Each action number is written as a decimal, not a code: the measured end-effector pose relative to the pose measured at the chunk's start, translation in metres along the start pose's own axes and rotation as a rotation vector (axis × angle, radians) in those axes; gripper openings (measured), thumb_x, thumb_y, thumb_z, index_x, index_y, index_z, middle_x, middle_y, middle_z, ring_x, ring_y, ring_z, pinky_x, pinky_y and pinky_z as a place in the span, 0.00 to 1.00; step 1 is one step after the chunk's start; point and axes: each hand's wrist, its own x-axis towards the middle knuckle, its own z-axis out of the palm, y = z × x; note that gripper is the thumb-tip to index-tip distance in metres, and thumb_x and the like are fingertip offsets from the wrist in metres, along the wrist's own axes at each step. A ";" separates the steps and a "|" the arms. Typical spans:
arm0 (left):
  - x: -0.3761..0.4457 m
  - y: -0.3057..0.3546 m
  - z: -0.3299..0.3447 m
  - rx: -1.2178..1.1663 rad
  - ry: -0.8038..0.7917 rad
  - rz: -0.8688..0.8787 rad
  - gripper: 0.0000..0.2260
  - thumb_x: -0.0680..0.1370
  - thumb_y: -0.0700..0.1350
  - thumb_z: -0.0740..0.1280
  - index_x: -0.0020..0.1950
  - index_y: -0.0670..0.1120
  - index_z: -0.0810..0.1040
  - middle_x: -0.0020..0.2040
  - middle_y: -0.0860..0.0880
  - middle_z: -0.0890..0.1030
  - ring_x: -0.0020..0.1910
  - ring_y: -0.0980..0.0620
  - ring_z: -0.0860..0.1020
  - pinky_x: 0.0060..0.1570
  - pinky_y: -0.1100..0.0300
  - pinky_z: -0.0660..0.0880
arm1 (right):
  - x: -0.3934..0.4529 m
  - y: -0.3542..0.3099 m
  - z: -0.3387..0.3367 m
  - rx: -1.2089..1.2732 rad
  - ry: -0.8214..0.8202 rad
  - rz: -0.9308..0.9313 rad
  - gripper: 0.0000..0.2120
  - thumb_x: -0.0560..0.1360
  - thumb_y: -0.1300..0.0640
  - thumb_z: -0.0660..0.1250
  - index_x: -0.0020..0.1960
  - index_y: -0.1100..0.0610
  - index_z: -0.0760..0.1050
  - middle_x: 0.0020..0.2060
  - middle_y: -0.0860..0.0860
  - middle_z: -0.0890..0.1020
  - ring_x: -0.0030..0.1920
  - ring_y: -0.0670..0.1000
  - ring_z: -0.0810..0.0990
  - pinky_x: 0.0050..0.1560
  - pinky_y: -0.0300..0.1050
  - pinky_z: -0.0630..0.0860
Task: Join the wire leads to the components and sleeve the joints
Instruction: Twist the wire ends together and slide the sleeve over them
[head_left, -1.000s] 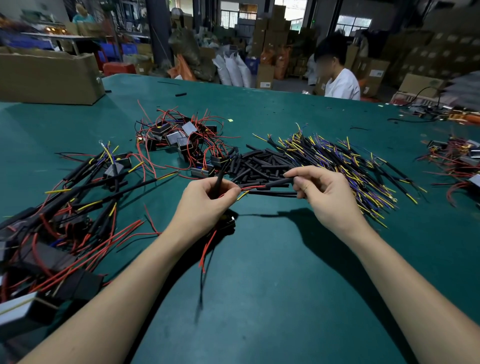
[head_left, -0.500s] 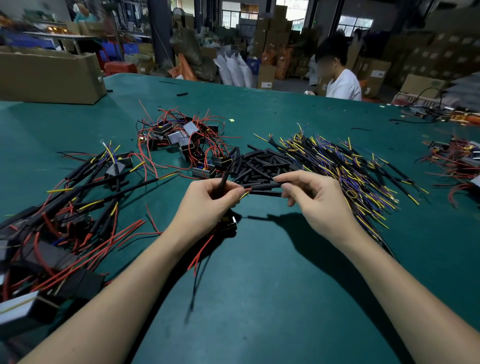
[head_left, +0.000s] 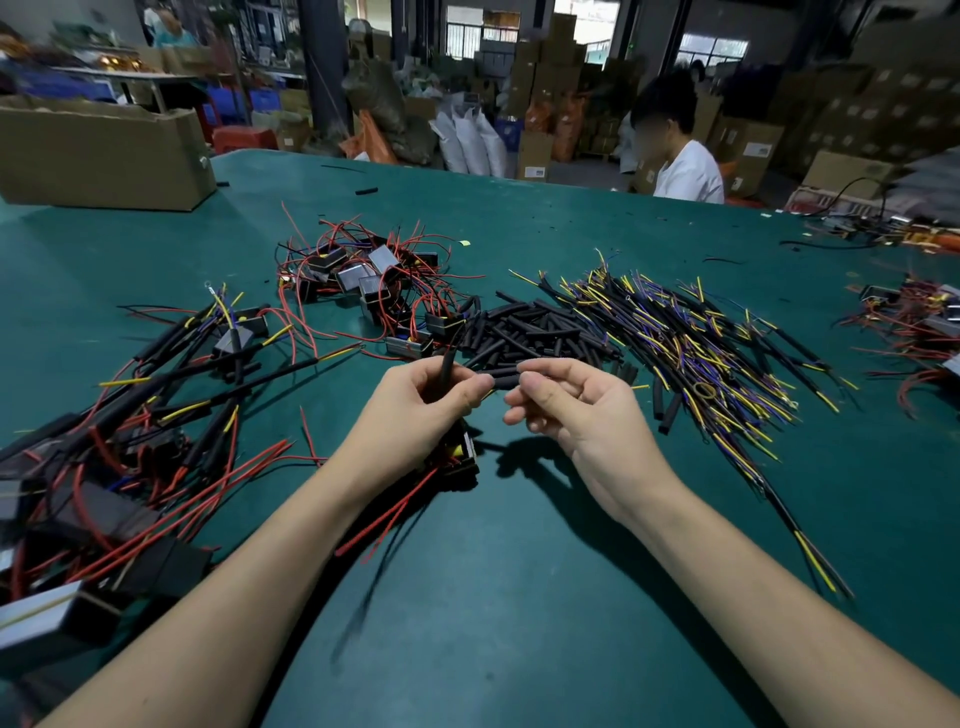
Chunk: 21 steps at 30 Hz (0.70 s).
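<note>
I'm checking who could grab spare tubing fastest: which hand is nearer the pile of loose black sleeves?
Right. The right hand sits just below the pile of loose black sleeves; the left hand is lower-left of it.

Black sleeve (head_left: 505, 383) between both hands' fingertips

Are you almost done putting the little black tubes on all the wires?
Not yet. Done: the sleeved pieces piled on the left. In hand: the left hand and right hand work a black tube onto one joint. Left: many unwired components, loose tubes and a big heap of wire leads.
</note>
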 end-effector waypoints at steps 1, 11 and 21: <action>0.000 0.000 0.000 -0.005 -0.003 0.001 0.07 0.75 0.47 0.69 0.43 0.44 0.80 0.36 0.52 0.79 0.35 0.58 0.75 0.39 0.68 0.71 | -0.001 0.000 0.001 0.015 0.003 0.009 0.03 0.76 0.65 0.66 0.48 0.59 0.77 0.34 0.53 0.84 0.34 0.49 0.82 0.35 0.35 0.75; 0.000 -0.001 -0.004 -0.016 -0.076 0.001 0.02 0.75 0.44 0.71 0.46 0.47 0.80 0.37 0.55 0.80 0.36 0.61 0.76 0.42 0.67 0.73 | 0.000 -0.003 0.007 -0.035 0.089 -0.009 0.02 0.76 0.64 0.67 0.46 0.60 0.78 0.33 0.52 0.84 0.32 0.48 0.82 0.34 0.34 0.73; 0.003 -0.001 -0.019 0.056 -0.144 -0.060 0.07 0.75 0.45 0.71 0.38 0.45 0.80 0.31 0.55 0.80 0.31 0.62 0.75 0.35 0.74 0.70 | 0.001 -0.005 -0.003 0.012 0.127 0.024 0.02 0.76 0.62 0.66 0.45 0.59 0.77 0.33 0.51 0.84 0.32 0.47 0.81 0.35 0.34 0.73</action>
